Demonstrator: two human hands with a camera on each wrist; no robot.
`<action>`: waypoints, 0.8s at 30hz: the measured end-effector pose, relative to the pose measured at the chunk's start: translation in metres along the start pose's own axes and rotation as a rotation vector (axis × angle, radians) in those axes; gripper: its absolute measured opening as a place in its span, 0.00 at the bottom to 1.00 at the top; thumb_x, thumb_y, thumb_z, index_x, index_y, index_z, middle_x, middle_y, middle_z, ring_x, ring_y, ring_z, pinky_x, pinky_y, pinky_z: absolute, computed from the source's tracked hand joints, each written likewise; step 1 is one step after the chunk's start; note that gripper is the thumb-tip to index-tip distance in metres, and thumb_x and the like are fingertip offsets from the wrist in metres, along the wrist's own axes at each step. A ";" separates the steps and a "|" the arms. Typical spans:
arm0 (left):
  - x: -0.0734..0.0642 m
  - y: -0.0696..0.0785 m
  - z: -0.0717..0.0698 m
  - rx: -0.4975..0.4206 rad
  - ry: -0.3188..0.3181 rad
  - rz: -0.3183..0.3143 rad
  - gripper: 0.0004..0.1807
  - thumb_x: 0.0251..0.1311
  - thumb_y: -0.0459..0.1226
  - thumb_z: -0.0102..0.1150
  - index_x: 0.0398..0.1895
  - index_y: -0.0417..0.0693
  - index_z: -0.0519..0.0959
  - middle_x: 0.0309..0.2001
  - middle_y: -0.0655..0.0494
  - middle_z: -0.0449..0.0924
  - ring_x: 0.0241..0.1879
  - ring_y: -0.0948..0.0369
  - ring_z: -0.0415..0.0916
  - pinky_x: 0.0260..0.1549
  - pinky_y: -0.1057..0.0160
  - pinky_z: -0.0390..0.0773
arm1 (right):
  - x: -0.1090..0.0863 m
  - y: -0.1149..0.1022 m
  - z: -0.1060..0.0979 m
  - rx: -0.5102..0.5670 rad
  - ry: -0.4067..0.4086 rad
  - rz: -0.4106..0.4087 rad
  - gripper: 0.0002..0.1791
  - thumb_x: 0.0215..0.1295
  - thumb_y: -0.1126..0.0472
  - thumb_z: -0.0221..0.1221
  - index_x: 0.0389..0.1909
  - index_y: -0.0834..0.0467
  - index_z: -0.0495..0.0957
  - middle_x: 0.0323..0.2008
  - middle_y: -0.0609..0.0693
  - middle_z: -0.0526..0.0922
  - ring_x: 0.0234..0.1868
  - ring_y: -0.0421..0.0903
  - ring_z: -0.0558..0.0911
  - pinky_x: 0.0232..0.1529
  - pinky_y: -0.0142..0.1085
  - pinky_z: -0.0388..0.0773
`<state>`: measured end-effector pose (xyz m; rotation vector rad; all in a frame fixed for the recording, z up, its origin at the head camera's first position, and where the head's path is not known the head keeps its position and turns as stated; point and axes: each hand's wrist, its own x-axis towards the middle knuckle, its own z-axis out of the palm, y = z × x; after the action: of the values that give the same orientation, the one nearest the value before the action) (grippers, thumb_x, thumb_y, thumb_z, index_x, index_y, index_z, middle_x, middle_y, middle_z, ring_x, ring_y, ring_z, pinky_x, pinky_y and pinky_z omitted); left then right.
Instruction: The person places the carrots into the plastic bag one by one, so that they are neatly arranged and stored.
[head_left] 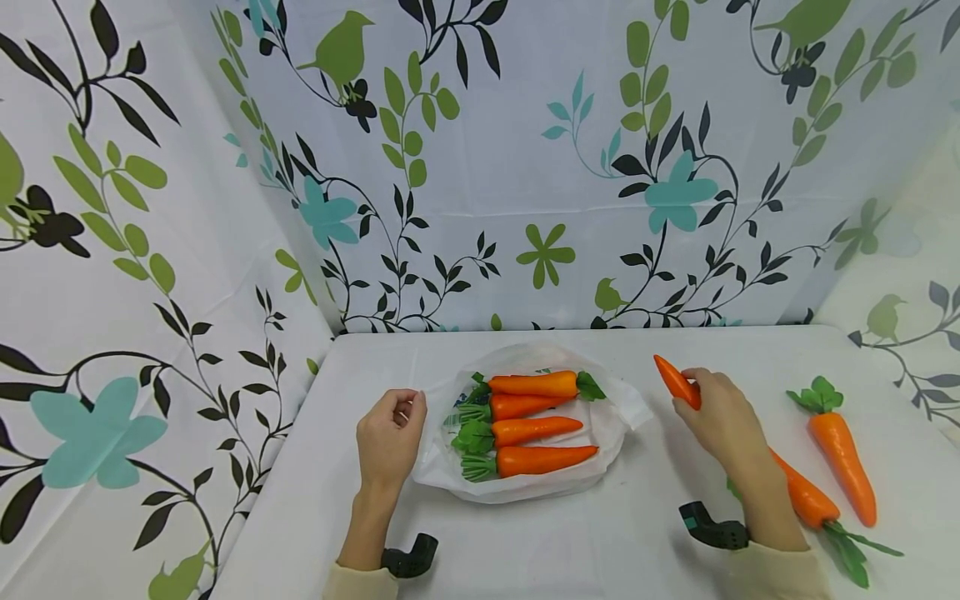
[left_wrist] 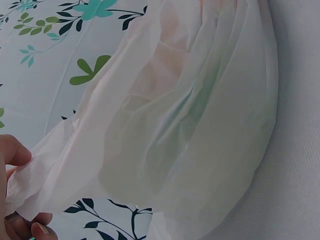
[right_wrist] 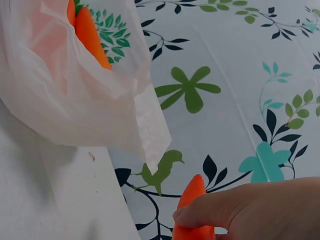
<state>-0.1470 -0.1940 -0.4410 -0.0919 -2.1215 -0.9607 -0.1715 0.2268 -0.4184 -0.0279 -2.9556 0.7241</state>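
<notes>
A white plastic bag lies spread on the table, its mouth facing up, with several orange toy carrots side by side in it. My left hand pinches the bag's left edge between thumb and fingers; the left wrist view shows the thin plastic drawn up to the fingertips. To the right of the bag, my right hand grips another carrot, its pointed end sticking out past the fingers. The carrot's leafy end is mostly hidden behind that hand and forearm.
Two more carrots lie on the right of the white table: one upright in view, the other partly under my right forearm. A patterned curtain hangs behind the table and on both sides.
</notes>
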 end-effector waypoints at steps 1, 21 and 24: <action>0.000 0.000 0.000 -0.001 0.000 0.001 0.04 0.60 0.33 0.65 0.32 0.39 0.84 0.20 0.53 0.79 0.19 0.64 0.73 0.22 0.77 0.72 | 0.000 -0.002 0.000 0.002 0.004 -0.003 0.28 0.66 0.60 0.61 0.64 0.69 0.68 0.49 0.69 0.75 0.41 0.60 0.74 0.42 0.52 0.78; 0.001 0.001 -0.001 -0.003 0.000 0.007 0.05 0.61 0.33 0.64 0.32 0.39 0.84 0.20 0.53 0.79 0.19 0.65 0.73 0.22 0.77 0.71 | -0.010 -0.035 0.004 -0.009 0.138 -0.168 0.28 0.64 0.63 0.64 0.64 0.64 0.72 0.56 0.69 0.75 0.52 0.65 0.75 0.54 0.63 0.77; 0.001 0.001 -0.002 0.003 -0.005 -0.003 0.05 0.61 0.33 0.64 0.32 0.39 0.84 0.20 0.54 0.79 0.19 0.65 0.73 0.22 0.77 0.71 | -0.012 -0.041 0.004 -0.012 0.151 -0.203 0.28 0.63 0.63 0.65 0.64 0.64 0.72 0.56 0.69 0.76 0.53 0.66 0.75 0.54 0.62 0.77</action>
<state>-0.1463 -0.1943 -0.4388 -0.0896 -2.1284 -0.9605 -0.1595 0.1883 -0.4039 0.2042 -2.7668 0.6464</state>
